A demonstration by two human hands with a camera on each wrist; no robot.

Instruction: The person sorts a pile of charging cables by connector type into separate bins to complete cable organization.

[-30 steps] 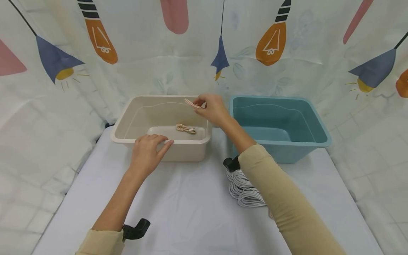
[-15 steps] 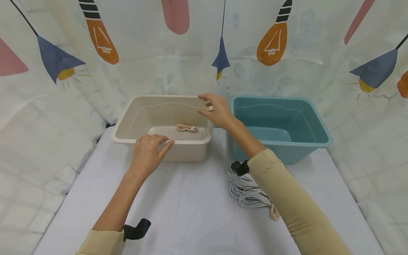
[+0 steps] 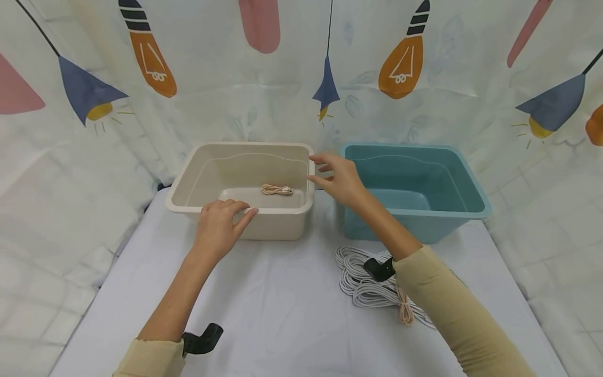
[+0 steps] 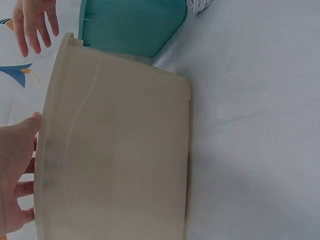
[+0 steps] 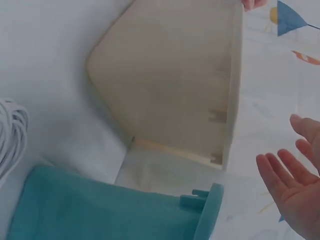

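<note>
My left hand [image 3: 218, 226] holds the front rim of the beige bin [image 3: 273, 225], fingers bent over the edge. In the left wrist view its fingertips are partly hidden behind the rim. My right hand [image 3: 340, 175] is in the air by the bin's right rim, fingers spread and holding nothing. A tied tan cable [image 3: 277, 189] lies on the bin floor toward the right. White cable bundles [image 3: 372, 293] lie coiled on the table under my right forearm, which hides part of them. Another tan cable bundle [image 3: 405, 310] lies beside them.
A teal bin [image 3: 416, 213] stands right of the beige one, with a narrow gap between. Both sit on a white-covered table [image 3: 282, 314]. A patterned curtain [image 3: 278, 99] hangs behind. Black wrist mounts [image 3: 203, 339] stick out from the sleeves.
My right hand has let go of a tan cable at the beige bin, opened its fingers and drawn back to the right. My left hand has stayed on the rim.
</note>
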